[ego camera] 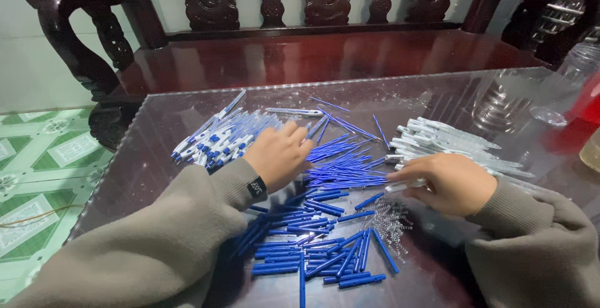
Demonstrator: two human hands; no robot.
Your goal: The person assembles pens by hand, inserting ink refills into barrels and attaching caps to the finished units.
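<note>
My left hand (278,154) lies knuckles up on the glass table (144,158), its fingers curled down among the thin blue refills (340,167) in the middle; I cannot tell whether they grip any. Just to its left is a heap of finished pens (215,139), white and blue. My right hand (450,183) pinches one white barrel (405,186) between thumb and fingers, its tip pointing left toward the refills. Behind that hand lies the pile of white barrels (444,139). Near me, between my sleeves, is a spread of short dark blue caps (312,252), and just to their right a small tangle of metal springs (392,220), close under my right hand. A clear glass (500,99) stands at the far right of the table, with a red thing (587,99) beyond it at the edge of view. A dark carved bench (312,52) runs along the far side.
</note>
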